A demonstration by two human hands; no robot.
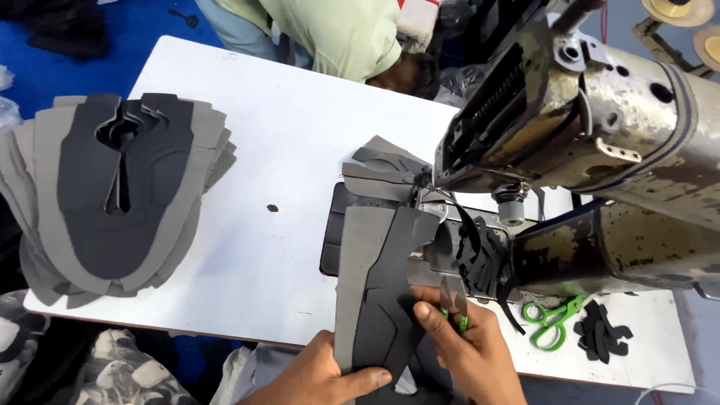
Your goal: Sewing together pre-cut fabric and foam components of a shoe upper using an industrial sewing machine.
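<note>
Your left hand (322, 375) lies flat at the bottom edge of the view, fingers together and thumb stretched across the near end of a long grey shoe-upper piece (379, 289), pinning it to the table. Your right hand (465, 345) sits just right of that piece, fingers curled around small green-handled snips (455, 304); its fingertips touch the piece's right edge. The snips' metal blades point up toward the sewing machine (600, 142).

The grey piece has a darker overlay down its middle. It runs from your hands up to the sewing machine's needle area, where its far end lies under the machine head with a few smaller grey pieces fanned beside it. Black strips (484, 259) hang from the machine bed just right of the piece.

The machine is large, worn and rust-spotted, filling the upper right. Below it, on the white table (300, 142), lie green-handled scissors (551, 319) and, to their right, a small pile of black cut-outs (600, 334).

Well to the left of the machine, a tall stack of matching grey uppers (120, 187) overhangs the table's left edge. Behind the table, left of the machine, another person in a pale green shirt (337, 30) bends forward.
</note>
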